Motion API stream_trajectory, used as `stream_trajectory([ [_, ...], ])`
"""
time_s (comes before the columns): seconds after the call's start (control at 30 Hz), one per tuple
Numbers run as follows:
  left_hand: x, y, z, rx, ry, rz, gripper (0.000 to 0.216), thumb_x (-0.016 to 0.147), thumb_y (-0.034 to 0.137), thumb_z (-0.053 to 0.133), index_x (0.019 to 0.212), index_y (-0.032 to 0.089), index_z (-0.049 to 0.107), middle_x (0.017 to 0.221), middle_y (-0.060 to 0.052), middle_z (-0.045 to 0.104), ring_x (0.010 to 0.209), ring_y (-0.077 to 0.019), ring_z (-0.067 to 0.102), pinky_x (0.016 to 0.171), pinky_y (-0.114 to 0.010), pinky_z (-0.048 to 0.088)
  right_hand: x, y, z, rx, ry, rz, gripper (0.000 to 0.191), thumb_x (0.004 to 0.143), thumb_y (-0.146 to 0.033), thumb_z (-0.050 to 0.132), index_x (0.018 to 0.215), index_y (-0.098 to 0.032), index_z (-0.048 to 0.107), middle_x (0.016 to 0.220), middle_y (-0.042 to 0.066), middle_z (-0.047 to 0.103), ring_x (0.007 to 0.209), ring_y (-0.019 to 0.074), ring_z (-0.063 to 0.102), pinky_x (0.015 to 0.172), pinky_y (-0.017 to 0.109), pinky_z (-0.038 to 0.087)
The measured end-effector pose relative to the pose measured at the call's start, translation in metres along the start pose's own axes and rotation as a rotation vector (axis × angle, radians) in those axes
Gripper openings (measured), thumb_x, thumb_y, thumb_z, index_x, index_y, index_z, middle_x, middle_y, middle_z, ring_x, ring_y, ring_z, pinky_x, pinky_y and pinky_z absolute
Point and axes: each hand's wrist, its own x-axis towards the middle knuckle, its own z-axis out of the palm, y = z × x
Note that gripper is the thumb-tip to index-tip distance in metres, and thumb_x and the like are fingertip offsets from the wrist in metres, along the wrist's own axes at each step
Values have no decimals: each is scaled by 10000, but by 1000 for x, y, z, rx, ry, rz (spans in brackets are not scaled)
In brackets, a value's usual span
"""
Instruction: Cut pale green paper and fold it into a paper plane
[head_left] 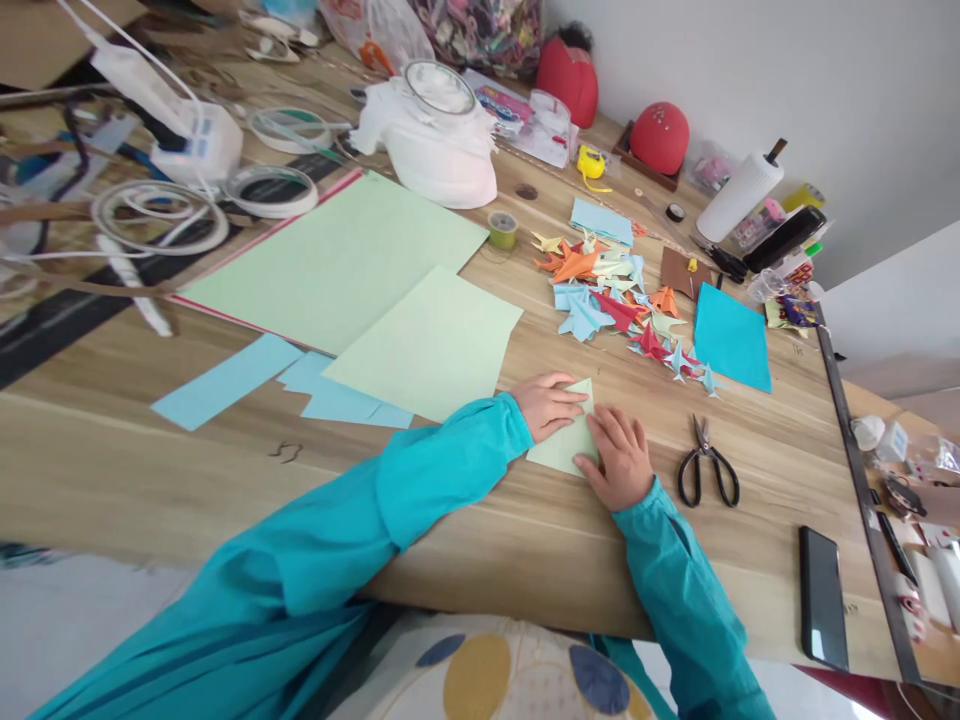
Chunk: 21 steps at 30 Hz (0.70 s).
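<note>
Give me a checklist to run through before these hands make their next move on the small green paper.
1. Left hand on the small green paper: ok, fingers resting on it.
2. Right hand on the paper: ok, at its right edge.
3. Scissors apart from the hands: ok, lying to the right.
4. Paper shapes apart from the hands: ok, piled farther back.
5. Left sleeve clear of the nearest large green sheet: not ok, it overlaps the near edge in this view.
6. Crease sharpness: cannot tell, hands hide much of the paper.
</note>
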Motion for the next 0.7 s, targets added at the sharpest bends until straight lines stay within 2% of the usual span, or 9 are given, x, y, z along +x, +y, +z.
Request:
stream_trajectory([
  [0.13,1,3,-8,-16,-48,-13,368,868,287,519,1194,132,591,1254,-53,603,1205,-254,429,1032,-401,382,1,-5,7,-56,10,-5,553,888,-441,441,1376,-184,406,1425,91,431,1350,299,282,1080,542,188],
  [0.47,0,7,-6,27,43,32,266,884,237,480,1046,189,685,1211,-31,631,1216,-238,420,1010,-407,401,-2,-8,9,-78,41,-1,528,902,-435,430,1367,-185,419,1415,96,444,1339,303,314,1073,549,187],
  [0.7,0,10,-5,100,79,39,265,895,232,462,1000,179,699,1168,-31,653,1181,-228,446,992,-389,415,-24,-13,11,-39,120,8,431,919,-386,417,1280,-167,505,1380,111,486,1309,267,379,1086,519,185],
])
